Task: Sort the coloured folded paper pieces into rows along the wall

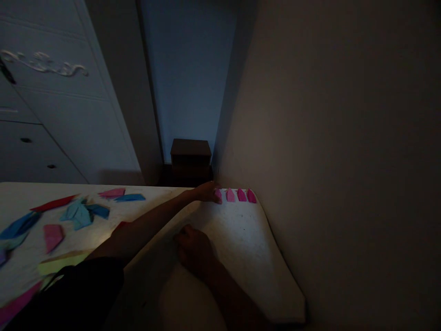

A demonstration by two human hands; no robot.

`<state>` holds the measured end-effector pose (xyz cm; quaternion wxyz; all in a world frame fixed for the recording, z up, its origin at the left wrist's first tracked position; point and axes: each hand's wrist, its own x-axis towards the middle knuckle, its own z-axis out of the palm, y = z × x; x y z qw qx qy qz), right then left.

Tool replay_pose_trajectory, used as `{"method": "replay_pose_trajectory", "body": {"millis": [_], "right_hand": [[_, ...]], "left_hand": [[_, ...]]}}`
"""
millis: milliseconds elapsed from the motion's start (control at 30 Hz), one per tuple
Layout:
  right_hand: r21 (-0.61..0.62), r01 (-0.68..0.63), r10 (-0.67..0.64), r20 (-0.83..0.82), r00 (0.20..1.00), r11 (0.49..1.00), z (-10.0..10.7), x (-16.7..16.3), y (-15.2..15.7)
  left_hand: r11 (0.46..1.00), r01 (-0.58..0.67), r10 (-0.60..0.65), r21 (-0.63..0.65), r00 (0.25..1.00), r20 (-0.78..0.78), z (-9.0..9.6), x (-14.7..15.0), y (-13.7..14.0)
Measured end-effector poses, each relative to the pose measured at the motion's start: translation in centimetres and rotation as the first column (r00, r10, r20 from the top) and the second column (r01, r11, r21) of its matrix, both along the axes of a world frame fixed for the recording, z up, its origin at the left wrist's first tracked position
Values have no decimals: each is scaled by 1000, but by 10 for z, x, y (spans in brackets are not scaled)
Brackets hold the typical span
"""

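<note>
My left hand (207, 191) reaches to the far edge of the white table (241, 248). Its fingers close on a pink folded piece (218, 195) that looks like paper. To the right of that piece, a light pink folded piece (230, 195) and two darker pink ones, a nearer one (241, 195) and an end one (251, 196), stand side by side in a row. Closer to me, my right hand (195, 250) rests on the table with its fingers curled in. Nothing shows in it, though the light is dim.
Scattered on the table's left are a red strip (55, 203), light blue folded pieces (78, 214), a pink piece (53, 236), a yellow strip (64, 263) and several others. A wall (310, 161) borders the right side. Beyond stand a white cabinet (69, 115) and a brown box-like stand (190, 149).
</note>
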<state>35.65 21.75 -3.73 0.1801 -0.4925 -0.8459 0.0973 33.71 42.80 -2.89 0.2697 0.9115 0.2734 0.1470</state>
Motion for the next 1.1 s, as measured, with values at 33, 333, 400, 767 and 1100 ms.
{"method": "replay_pose_trajectory", "body": {"millis": [33, 333, 400, 767, 1100], "right_hand": [[-1, -1, 1, -7, 1000, 1000, 0, 0, 0], [12, 15, -15, -13, 1000, 1000, 1, -1, 0], [18, 12, -12, -14, 1000, 1000, 1, 0, 0], [-26, 45, -49, -204, 978, 999, -4, 3, -1], [-61, 12, -40, -494, 869, 998, -14, 12, 4]], "left_hand": [[1000, -15, 15, 7, 1000, -1, -2, 1, -1], [994, -100, 100, 49, 995, 15, -11, 6, -1], [993, -108, 107, 48, 994, 31, -12, 5, -4], [978, -207, 198, 8, 944, 263, 1, -34, -45], [944, -269, 325, -190, 858, 398, 33, -126, -166]]}}
